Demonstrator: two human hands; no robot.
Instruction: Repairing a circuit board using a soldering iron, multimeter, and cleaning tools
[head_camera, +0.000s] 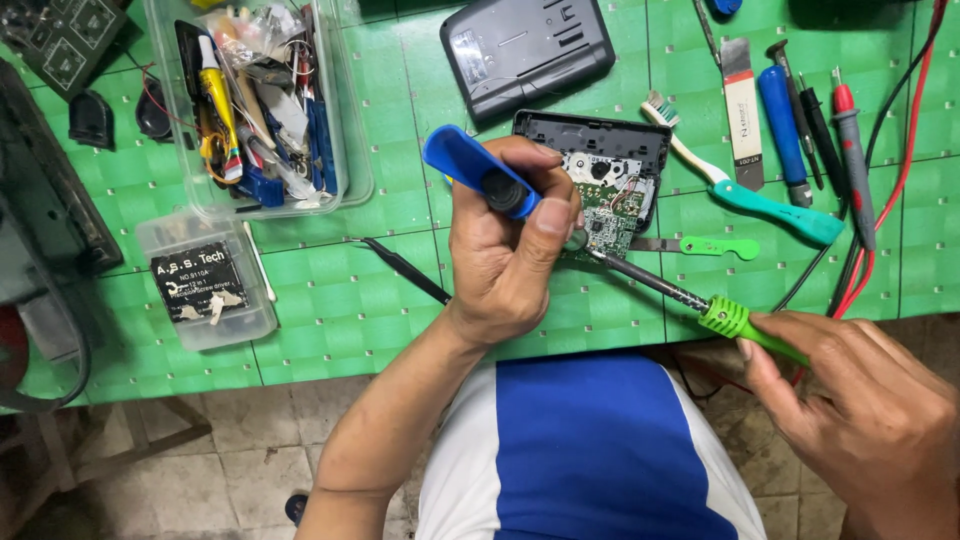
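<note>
working over green tiled bench (340, 300), clear parts bin (250, 110) sitting upper left. opened black device (590, 175) lying mid-bench, circuit board (612, 222) exposed. left hand (510, 260) wrapping shut around blue desoldering pump (478, 170), thumb on plunger. right hand (860, 400) gripping green-handled soldering iron (690, 300), tip touching board. likely heating joint; next move probably needing pump nozzle right beside tip.

The green mat (340, 300) is bare in front of the left hand (510, 260). To the left, black tweezers (405, 270) and a small plastic box (205, 280) stand in the way. To the right, the soldering iron (700, 305) crosses the path. Behind it lie a toothbrush (750, 190) and probably test probes (850, 150).
</note>
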